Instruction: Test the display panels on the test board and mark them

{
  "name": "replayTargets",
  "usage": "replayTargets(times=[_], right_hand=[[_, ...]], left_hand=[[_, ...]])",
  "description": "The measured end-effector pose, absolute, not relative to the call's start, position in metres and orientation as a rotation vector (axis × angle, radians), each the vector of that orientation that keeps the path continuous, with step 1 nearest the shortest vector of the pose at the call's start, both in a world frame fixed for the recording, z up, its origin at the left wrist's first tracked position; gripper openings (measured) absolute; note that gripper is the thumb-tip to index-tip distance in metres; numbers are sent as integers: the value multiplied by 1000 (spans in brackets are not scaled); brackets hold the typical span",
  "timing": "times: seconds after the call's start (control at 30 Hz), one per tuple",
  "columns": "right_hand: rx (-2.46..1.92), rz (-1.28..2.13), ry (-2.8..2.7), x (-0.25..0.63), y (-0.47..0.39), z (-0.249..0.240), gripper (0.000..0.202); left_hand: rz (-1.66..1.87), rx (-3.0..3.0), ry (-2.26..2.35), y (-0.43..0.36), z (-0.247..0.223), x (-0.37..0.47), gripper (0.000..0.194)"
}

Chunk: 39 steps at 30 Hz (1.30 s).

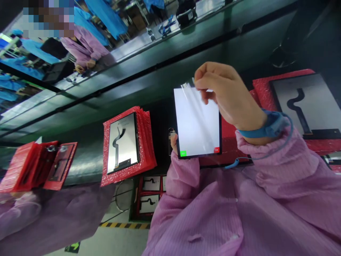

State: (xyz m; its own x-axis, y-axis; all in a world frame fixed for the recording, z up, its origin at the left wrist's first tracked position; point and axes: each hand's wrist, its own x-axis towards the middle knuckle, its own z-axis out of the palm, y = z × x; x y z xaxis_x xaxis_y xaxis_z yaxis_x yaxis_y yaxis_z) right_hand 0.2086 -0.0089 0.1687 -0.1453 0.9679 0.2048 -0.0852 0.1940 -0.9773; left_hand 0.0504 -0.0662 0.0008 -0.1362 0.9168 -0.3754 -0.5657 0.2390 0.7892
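My left hand (174,141) under display panel (197,121), mostly hidden; grip closed on its lower left corner, panel held up above table (87,156). My right hand (226,94) at panel's top edge, grip pinched shut on clear film (195,103). Red bubble-wrap stack (128,149) with another panel well left.

A stack of red bubble-wrap pouches (146,142) carries a display panel (123,146) with a black flex cable on the dark worktop (87,117). Another red pouch (269,85) bearing a second panel (317,103) lies at the right. Across the line, a person in a pink smock (87,44) stands at a farther worktop.
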Motion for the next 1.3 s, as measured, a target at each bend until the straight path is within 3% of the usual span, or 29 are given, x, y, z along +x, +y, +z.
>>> replayTargets(times=[0.1,0.2,0.37,0.53,0.63,1.13,1.3], right_hand=[[-1209,726,-1565,224,-10,158,14],[-1215,592,-1682,237,-5,142,17],[-976,594,-1992,255,-8,130,37],[-767,501,-2167,280,-19,126,22],[-807,503,-2061,294,-17,117,15],[-668,760,-1308,308,43,40,26],[-681,779,-1294,303,39,38,23]], left_hand=[[1444,424,930,-63,-2,50,51],[1422,435,850,-60,-5,49,49],[1393,472,739,-55,-5,51,53],[1362,588,754,-54,6,54,74],[1329,545,790,-55,8,51,77],[1214,563,757,-62,10,51,89],[1267,458,701,-69,11,54,78]])
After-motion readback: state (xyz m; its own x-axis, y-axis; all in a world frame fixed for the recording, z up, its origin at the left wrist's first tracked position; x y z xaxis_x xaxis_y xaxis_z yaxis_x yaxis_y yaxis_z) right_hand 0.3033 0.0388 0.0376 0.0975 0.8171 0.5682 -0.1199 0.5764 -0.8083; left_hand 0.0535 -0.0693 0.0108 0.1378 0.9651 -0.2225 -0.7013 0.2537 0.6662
